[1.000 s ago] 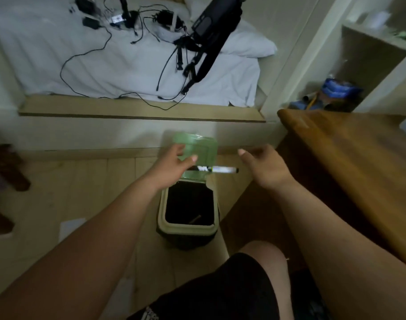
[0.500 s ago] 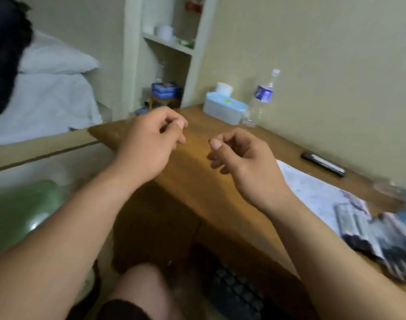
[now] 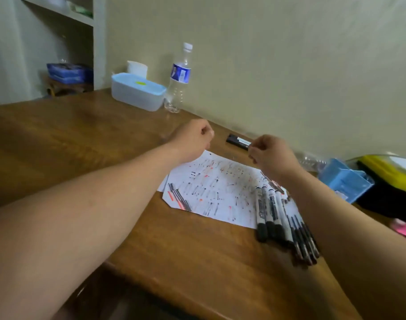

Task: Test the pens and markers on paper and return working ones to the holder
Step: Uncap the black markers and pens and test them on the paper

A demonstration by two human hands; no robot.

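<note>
My left hand (image 3: pixel 192 139) hovers over the far edge of the white test paper (image 3: pixel 215 190), fingers curled in, nothing in it. The paper is covered in black and red scribbles. My right hand (image 3: pixel 271 155) hangs above the paper's right end, fingers also curled and holding nothing I can see. Its fingertips are close to a black marker-like object (image 3: pixel 237 140) lying by the wall. Several black-capped markers and pens (image 3: pixel 276 215) lie in a pile on the paper's right side. A light blue holder (image 3: pixel 343 179) stands further right.
On the wooden desk (image 3: pixel 81 139), a pale blue tissue box (image 3: pixel 137 92) and a water bottle (image 3: pixel 180 77) stand at the back against the wall. A yellow and black item (image 3: pixel 386 176) and something pink (image 3: pixel 405 228) sit at the far right. Shelves are at the back left.
A second ago my left hand held a marker over a green bin on the floor. The view has swung right to the desk, and both hands are now empty above the paper.
</note>
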